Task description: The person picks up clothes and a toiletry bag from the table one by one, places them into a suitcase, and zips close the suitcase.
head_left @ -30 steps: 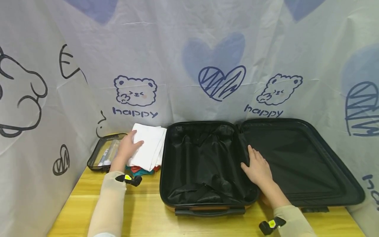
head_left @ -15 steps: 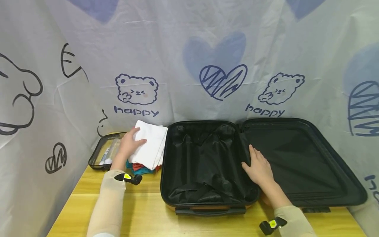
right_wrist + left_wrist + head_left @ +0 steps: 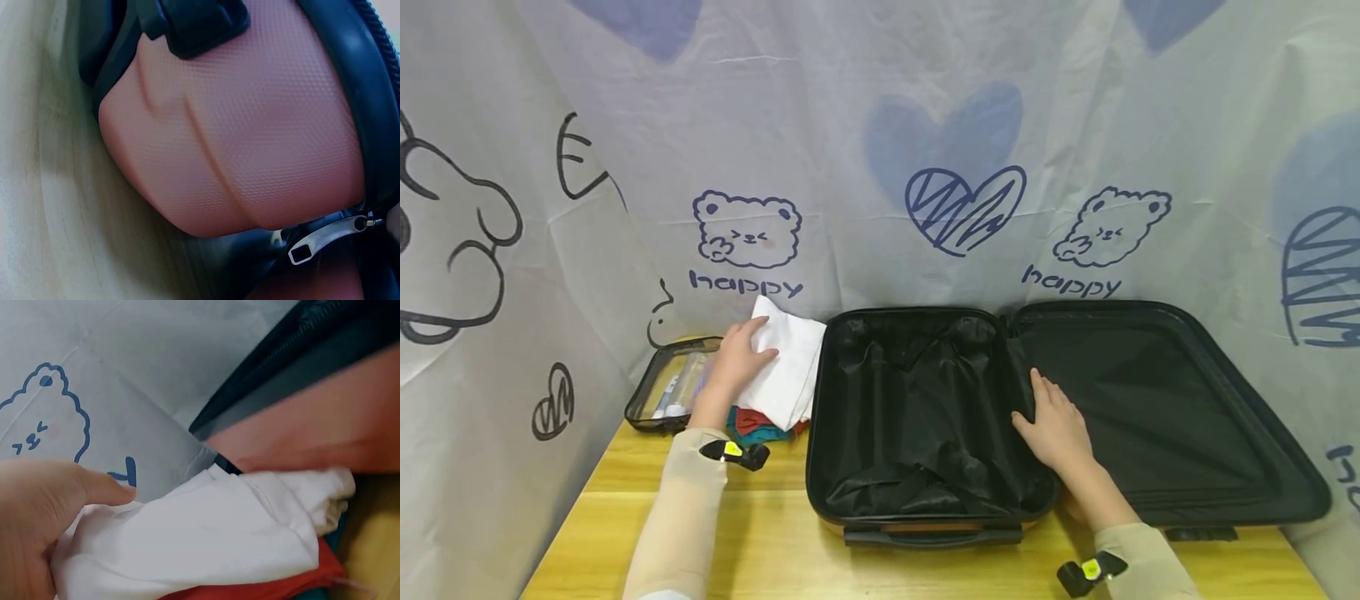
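My left hand (image 3: 737,360) holds the left edge of a folded white cloth (image 3: 793,354), its thumb lying along the top. In the left wrist view the folded cloth (image 3: 206,544) bunches up beside the thumb, over a red cloth (image 3: 262,589). Teal cloth (image 3: 767,434) peeks out below. At the centre lies an open suitcase (image 3: 917,392) with black lining and nothing packed inside. My right hand (image 3: 1056,425) rests on its right rim with fingers extended. The right wrist view shows the pinkish shell (image 3: 250,125) and a metal zipper pull (image 3: 325,240).
A clear zip pouch (image 3: 647,392) with tubes inside sits left of the cloths. The suitcase lid (image 3: 1157,408) is laid flat to the right. A printed curtain (image 3: 850,150) hangs close behind everything. The wooden table (image 3: 775,542) runs along the front.
My left hand has moved rightward and slightly away from me, and the white cloth's far corner has risen with it, showing more of the red and teal cloth. The right hand stays put.
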`<state>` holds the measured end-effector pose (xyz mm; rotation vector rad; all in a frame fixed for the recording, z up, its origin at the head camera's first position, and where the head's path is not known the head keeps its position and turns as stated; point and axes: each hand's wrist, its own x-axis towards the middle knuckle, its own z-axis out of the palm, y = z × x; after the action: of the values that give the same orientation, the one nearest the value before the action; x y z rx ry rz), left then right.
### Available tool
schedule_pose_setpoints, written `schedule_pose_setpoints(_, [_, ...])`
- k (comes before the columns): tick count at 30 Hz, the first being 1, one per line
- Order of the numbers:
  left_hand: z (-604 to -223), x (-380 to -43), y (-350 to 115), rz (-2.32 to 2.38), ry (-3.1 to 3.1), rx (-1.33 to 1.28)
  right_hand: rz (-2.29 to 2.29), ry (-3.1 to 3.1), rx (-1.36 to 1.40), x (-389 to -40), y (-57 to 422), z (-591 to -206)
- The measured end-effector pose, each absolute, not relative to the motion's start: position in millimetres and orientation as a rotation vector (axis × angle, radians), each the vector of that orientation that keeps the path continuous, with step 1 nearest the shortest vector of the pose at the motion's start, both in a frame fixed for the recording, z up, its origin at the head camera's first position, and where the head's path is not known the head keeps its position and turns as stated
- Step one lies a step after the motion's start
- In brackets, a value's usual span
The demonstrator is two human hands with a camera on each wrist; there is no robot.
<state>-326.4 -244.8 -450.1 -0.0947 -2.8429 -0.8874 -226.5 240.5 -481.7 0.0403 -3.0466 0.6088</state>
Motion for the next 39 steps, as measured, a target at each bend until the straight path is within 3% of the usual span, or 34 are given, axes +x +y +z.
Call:
schedule_pose_setpoints(25, [-459, -322, -233, -0.868, -2.711, -0.207, 0.644, -3.060, 0.027, -227, 241, -480])
schedule_pose_setpoints(39, [-434, -303, -227, -0.820, -2.611, -0.212, 0.628, -3.048, 0.036, -226, 242, -481])
